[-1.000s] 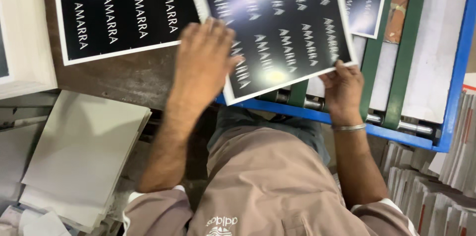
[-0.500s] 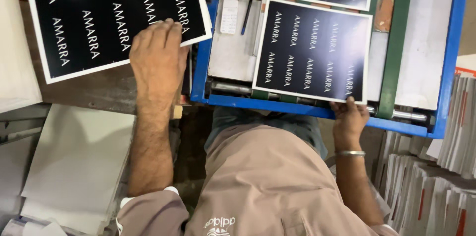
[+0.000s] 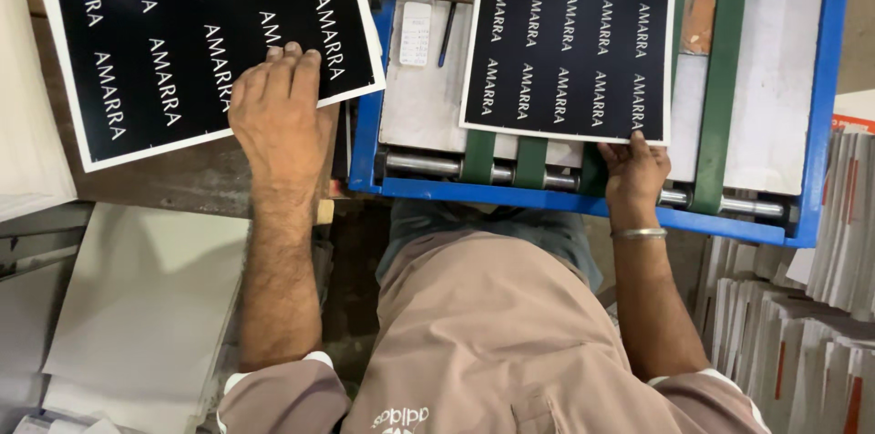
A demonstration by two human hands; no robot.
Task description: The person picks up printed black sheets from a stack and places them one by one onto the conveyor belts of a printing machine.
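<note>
Our left hand [image 3: 278, 110] flat, fingers open, on a black printed sheet [image 3: 196, 37], our right hand [image 3: 633, 170] pinching another black sheet [image 3: 570, 56] on the blue-framed feeder [image 3: 583, 201].

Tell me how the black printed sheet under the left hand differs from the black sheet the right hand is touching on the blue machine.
The left sheet looks larger and lies tilted on the wooden table; the right sheet looks smaller and sits square on the blue machine, over its green belts. The left hand rests flat on the left sheet; the right hand only touches the right sheet's bottom edge. Both are black with white borders and rows of white lettering.
</note>
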